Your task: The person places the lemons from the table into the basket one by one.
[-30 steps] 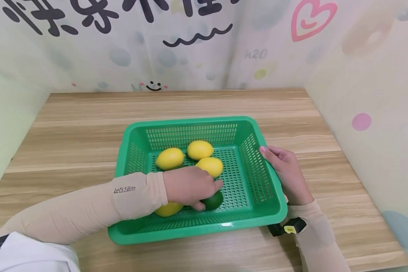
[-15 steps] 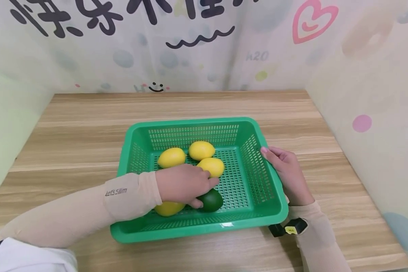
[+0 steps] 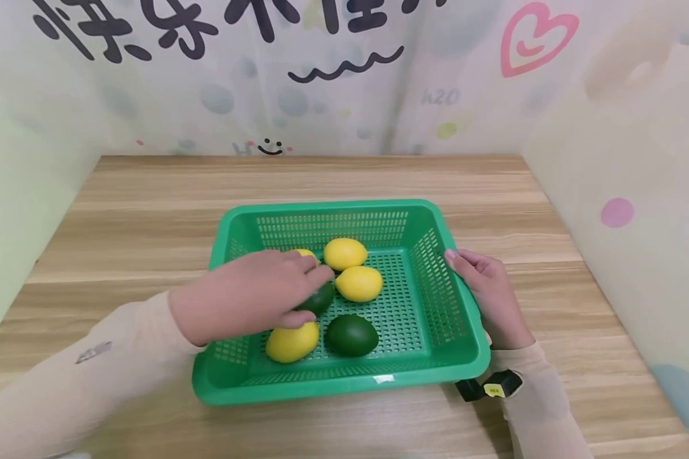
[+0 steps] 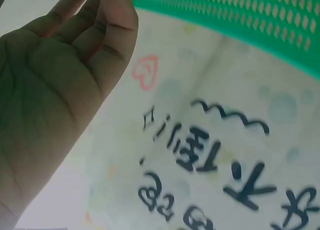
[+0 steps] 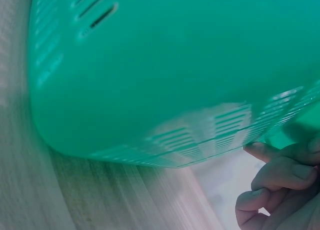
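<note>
A green plastic basket [image 3: 344, 386] with slotted walls stands on the wooden table. My left hand [image 3: 244, 293] reaches over its left side, fingers extended and loosely spread, nothing gripped. Beneath those fingers lies a dark green oval fruit [image 3: 320, 299], partly covered. A second dark green oval fruit [image 3: 353, 335] lies uncovered near the front wall. Yellow lemons rest around them: one lemon [image 3: 345, 254] at the back, one lemon [image 3: 359, 284] in the middle, one lemon [image 3: 293, 342] at the front, another mostly hidden behind my hand. My right hand [image 3: 490, 293] grips the basket's right rim, thumb on top.
The wooden table [image 3: 166, 185] extends around the basket on all sides. A printed white curtain [image 3: 344, 108] rises behind its far edge, with pale walls at left and right. A black device with a yellow label [image 3: 496, 386] sits on the right wrist.
My left hand has moved left, off the front dark green fruit, which now shows whole. The other dark green fruit has come into view under its fingers. My right hand keeps its hold on the rim.
</note>
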`<move>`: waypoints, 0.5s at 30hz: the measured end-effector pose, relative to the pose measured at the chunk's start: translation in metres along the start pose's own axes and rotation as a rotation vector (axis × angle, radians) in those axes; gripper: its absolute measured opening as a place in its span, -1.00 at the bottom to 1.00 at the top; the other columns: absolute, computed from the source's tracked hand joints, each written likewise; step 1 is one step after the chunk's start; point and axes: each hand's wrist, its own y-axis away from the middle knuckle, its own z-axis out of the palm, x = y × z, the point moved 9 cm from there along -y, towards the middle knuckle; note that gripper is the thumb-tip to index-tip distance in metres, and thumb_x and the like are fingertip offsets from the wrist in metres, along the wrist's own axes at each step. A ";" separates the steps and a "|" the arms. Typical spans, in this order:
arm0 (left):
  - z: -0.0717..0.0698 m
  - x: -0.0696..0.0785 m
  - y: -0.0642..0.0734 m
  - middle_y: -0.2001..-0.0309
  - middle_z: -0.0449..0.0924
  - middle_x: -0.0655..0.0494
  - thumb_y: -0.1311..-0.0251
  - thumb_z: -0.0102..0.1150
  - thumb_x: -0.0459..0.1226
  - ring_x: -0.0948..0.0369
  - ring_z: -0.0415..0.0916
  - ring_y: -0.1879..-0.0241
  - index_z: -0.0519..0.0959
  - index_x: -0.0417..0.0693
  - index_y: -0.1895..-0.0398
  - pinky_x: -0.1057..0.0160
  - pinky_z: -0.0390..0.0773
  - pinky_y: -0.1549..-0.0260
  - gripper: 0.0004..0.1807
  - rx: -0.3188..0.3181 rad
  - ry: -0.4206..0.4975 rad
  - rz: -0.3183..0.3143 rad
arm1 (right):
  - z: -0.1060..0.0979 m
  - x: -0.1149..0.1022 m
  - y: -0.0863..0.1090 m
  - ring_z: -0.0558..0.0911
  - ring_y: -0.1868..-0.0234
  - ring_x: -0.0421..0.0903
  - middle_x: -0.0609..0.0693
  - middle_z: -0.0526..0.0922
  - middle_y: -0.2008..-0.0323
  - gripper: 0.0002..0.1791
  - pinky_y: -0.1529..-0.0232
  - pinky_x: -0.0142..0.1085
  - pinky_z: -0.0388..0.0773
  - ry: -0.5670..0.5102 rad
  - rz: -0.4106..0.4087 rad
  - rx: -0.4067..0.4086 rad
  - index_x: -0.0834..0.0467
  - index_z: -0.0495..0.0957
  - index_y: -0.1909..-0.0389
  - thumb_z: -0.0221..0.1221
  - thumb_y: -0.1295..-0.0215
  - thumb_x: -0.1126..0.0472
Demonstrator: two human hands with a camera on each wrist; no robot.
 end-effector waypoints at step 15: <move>-0.003 -0.064 0.099 0.05 0.64 -0.14 -0.05 0.52 -0.37 -0.05 0.59 0.12 0.57 -0.32 -0.10 -0.06 0.67 0.18 -0.47 0.418 0.066 -0.254 | 0.000 -0.002 0.002 0.81 0.39 -0.05 0.11 0.80 0.30 -0.38 0.39 -0.17 0.74 0.040 0.001 -0.002 0.52 0.47 -0.24 0.11 -0.57 -0.02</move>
